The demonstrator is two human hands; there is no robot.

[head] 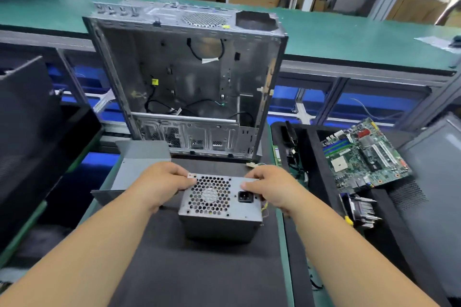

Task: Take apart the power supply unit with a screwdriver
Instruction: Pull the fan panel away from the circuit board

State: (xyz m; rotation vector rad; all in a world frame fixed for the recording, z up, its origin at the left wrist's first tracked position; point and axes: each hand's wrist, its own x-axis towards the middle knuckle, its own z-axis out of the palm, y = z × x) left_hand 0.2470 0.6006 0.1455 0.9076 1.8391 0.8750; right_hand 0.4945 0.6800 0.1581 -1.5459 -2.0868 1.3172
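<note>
The grey metal power supply unit (219,209) stands on the dark mat in front of me, its honeycomb fan grille and black power socket facing up. My left hand (162,182) grips its left upper edge, thumb near the grille corner. At the right upper edge my right hand (269,188) holds on, thumb lying on the top face above the socket. Yellow wires show at the unit's right side. No screwdriver is in view.
An emptied computer case (189,77) stands open just behind the unit. A grey side panel (142,164) lies at the left. A black tray at the right holds a motherboard (364,154) and a heatsink (361,209). A green bench (349,40) runs across the back.
</note>
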